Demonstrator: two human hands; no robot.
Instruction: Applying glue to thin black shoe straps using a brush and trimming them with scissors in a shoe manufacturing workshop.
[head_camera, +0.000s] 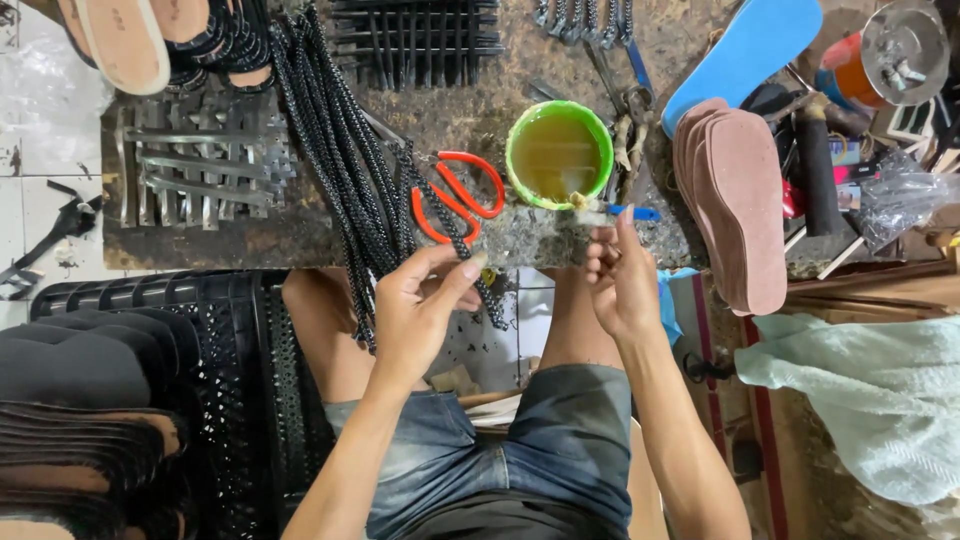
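Scissors (455, 195) and glue cup (558, 153) flank the left hand (425, 300) fingers pinching a braided strap (450, 225); right hand (618, 275) gripping a brush (610, 212).

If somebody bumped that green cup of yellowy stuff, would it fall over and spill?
Probably it would. The green cup stands right at the workbench edge, filled nearly to its rim with yellowish liquid, so a nudge would likely slop some out. It looks like thin plastic, so it may squash if squeezed. The right hand holds a brush beside it.
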